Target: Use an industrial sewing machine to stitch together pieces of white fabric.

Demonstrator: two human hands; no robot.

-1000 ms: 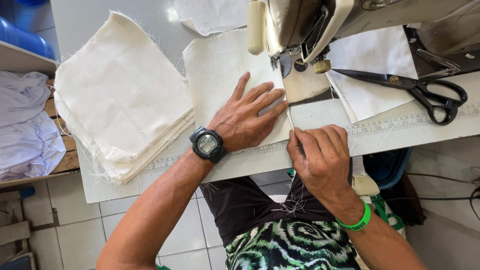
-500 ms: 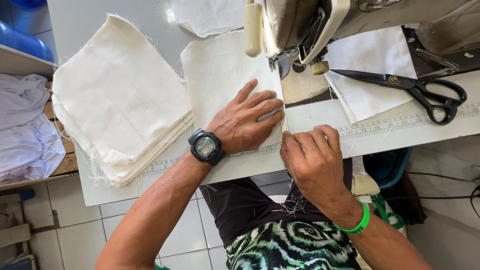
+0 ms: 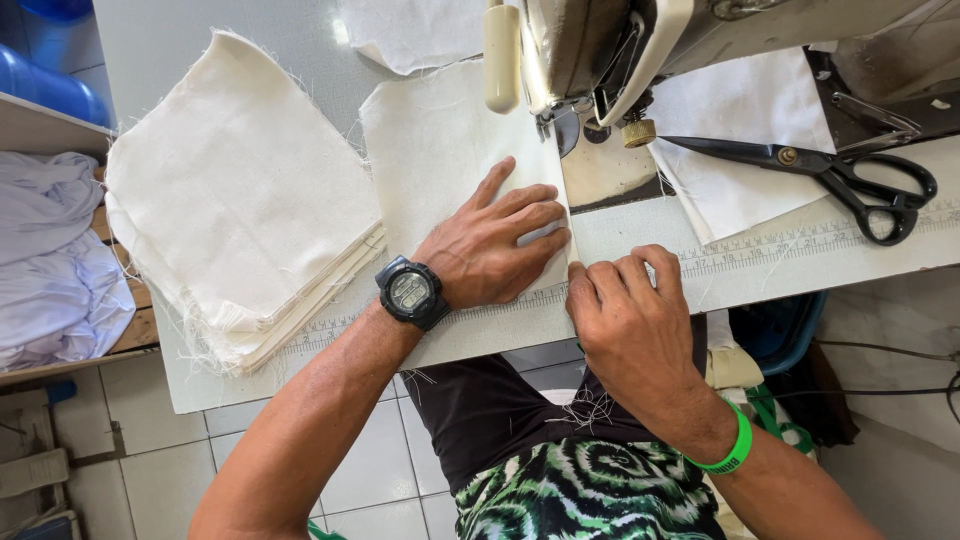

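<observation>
Pressing flat with slightly spread fingers, left hand (image 3: 495,245) on the cream cloth piece (image 3: 450,160) lying at the sewing machine (image 3: 600,50). Pinching its near right edge, right hand (image 3: 630,320), fingertips curled under and hidden. Machine cut off at the far edge.

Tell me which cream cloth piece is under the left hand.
The single folded piece lying by the sewing machine; the left hand presses it flat. The thick stack sits untouched.

both hands (image 3: 500,245) on cream cloth (image 3: 440,150) – sewing machine (image 3: 600,50)
</observation>
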